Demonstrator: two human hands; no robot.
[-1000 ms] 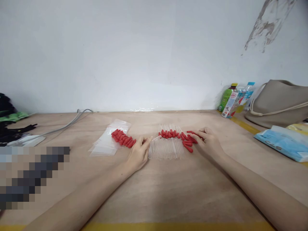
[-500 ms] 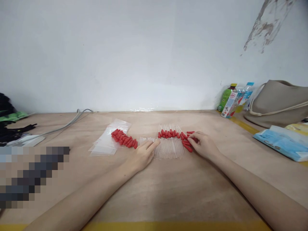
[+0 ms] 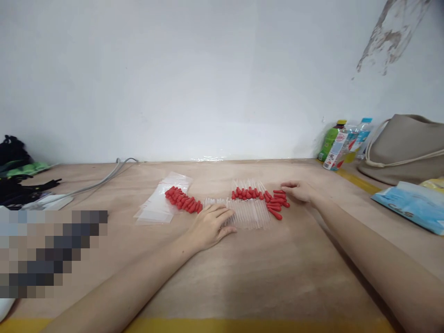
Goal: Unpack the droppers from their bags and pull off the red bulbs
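Observation:
A row of clear glass dropper tubes (image 3: 248,213) lies in the middle of the wooden table (image 3: 243,273), several with red rubber bulbs (image 3: 248,193) at their far ends. My left hand (image 3: 210,225) rests flat, fingers stretched out, on the left part of the tube row. More loose red bulbs (image 3: 277,203) lie at the right end of the row. My right hand (image 3: 299,190) lies just right of them, fingers loosely curled and low to the table, with nothing visible in it. Another cluster of red bulbs (image 3: 183,202) lies left of the tubes, partly on clear plastic bags (image 3: 157,206).
Bottles (image 3: 342,141) stand against the white wall at the right, beside a beige bag (image 3: 405,148) and a blue packet (image 3: 411,203). A grey cable (image 3: 93,185) and dark items (image 3: 17,185) lie at the far left. A blurred patch covers the left foreground.
My left hand went from pinching a tube to lying flat on the row. My right hand drew back from the loose red bulbs toward the right.

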